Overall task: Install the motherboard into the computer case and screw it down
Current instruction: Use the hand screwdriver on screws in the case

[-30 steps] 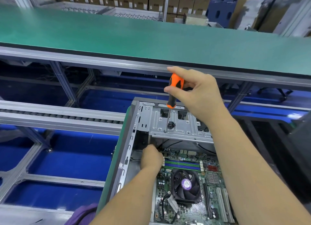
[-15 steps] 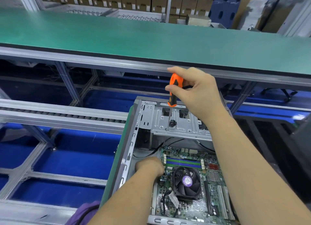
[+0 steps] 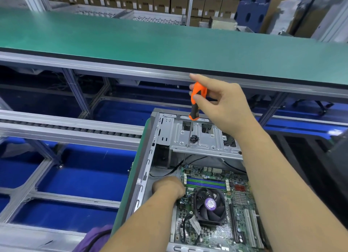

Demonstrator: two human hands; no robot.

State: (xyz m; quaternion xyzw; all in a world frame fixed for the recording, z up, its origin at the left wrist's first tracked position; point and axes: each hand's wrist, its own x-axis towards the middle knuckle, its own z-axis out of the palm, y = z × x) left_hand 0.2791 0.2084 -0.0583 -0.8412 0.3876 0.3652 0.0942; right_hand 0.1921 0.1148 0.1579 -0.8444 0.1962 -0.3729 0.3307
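The grey computer case (image 3: 143, 176) lies open in front of me with the green motherboard (image 3: 216, 176) and its black CPU fan (image 3: 210, 204) inside. My right hand (image 3: 226, 104) grips the orange-and-black screwdriver (image 3: 196, 101) upright over the case's far end. Its tip hangs beside a small pile of black screws (image 3: 194, 138) on the metal drive bracket (image 3: 207, 142). My left hand (image 3: 168, 187) rests knuckles-up at the board's left edge, beside the memory slots. Its fingers are hidden.
A long green-topped bench (image 3: 169, 44) runs across behind the case. To the left are a roller conveyor rail (image 3: 66, 127) and an aluminium frame over blue bins (image 3: 84, 176). Cardboard boxes are stacked at the back. Black cables lie under the bracket.
My left hand has drawn back from the board's far left corner toward me along the left edge. The right hand and screwdriver have hardly moved.
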